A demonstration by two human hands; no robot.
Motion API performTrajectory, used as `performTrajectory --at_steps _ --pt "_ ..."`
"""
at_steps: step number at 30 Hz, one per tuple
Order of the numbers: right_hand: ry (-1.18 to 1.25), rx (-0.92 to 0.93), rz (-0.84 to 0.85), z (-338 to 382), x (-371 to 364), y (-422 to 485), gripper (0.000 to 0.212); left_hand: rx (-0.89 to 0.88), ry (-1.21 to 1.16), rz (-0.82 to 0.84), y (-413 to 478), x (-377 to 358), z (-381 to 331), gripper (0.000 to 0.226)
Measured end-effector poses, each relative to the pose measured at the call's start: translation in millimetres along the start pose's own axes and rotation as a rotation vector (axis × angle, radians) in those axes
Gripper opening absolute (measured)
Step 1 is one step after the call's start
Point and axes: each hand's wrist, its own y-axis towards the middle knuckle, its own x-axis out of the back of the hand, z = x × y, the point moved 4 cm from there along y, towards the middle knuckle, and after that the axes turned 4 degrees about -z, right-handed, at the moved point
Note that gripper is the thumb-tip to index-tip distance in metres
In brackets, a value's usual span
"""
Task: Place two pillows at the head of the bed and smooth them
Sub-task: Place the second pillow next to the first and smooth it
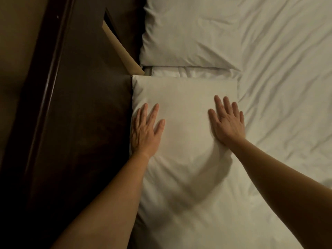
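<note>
**Grip spread flat, clamping nothing**

Fingers straight, the left hand (145, 131) and right hand (228, 124) press on the near pillow (183, 103), centre frame. Two white pillows: the far pillow (188, 33) lies upper centre, with a narrow gap between them. Both lie beside the dark headboard (80, 105) at left; a rumpled sheet (287, 83) spreads right.

The left hand (144, 133) lay palm down, its fingers (154, 112) straight and slightly spread, the thumb angled out toward the right hand (228, 123). That hand lay flat too, its fingers (226, 105) extended and fanned, the thumb pointing toward the left fingers. Behind the fingers, the bare left forearm (115, 194) and bare right forearm (278, 173) stretched forward, the hands well apart and roughly level.
</note>
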Motion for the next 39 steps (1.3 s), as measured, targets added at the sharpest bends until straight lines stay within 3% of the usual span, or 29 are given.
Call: performTrajectory --at_steps 6,12,15,29,36,39 --pt "0.047 -0.037 -0.090 10.7 20.2 12.5 0.070 0.064 -0.075 -0.064 21.5 15.2 -15.0 0.072" --pt "0.064 0.180 -0.057 77.3 8.9 40.6 0.064 -0.064 -0.060 -0.030 68.7 5.0 -64.8 0.061" --pt "0.003 0.196 -0.042 75.8 -4.2 43.9 0.064 -0.070 0.000 0.008 71.3 -11.9 -60.8 0.061" --pt "0.003 0.081 -0.048 26.1 -4.0 53.4 0.068 -0.038 0.073 -0.023 67.9 -21.5 -38.2 0.063" --pt "0.031 -0.059 0.030 -13.4 4.3 42.4 0.068 -0.004 0.005 0.067 62.8 -6.3 -22.3 0.062" --pt "0.044 -0.123 0.033 -23.3 14.1 31.0 0.067 0.100 -0.047 0.127 55.7 5.6 -20.0 0.062"
